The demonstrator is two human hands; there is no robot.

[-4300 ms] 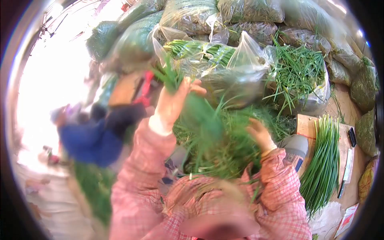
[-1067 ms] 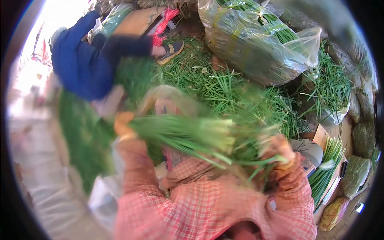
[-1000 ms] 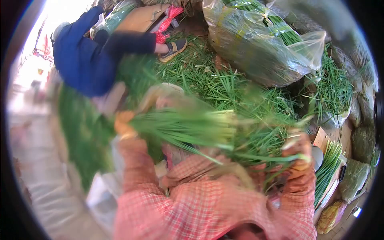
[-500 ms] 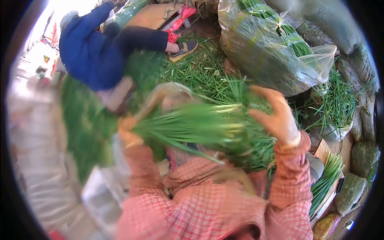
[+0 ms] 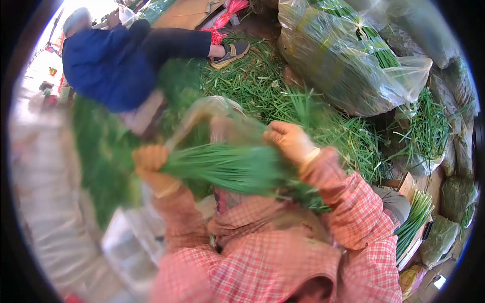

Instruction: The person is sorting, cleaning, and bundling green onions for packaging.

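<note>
My left hand [image 5: 153,164] is closed in a fist round one end of a bunch of garlic chives [image 5: 222,164]. The bunch lies sideways in front of my chest, and its far end fans out and blurs with motion. At that far end, above the bunch, is my right hand [image 5: 292,142], its fingers pinched together. What they pinch, if anything, I cannot make out. Both hands look gloved. Below and behind the bunch, loose green leaves [image 5: 348,136] cover the ground.
A large clear plastic bag [image 5: 328,60] with chives in it stands ahead on the right. Another person in a blue jacket [image 5: 106,65] sits at the upper left, one shoe [image 5: 230,54] on the leaves. More chives [image 5: 413,222] lie on a board at the right.
My right hand has moved left toward the bunch and gone from open fingers to a pinch. My left hand, still gripping the bunch, has shifted slightly left. The other person has leaned left.
</note>
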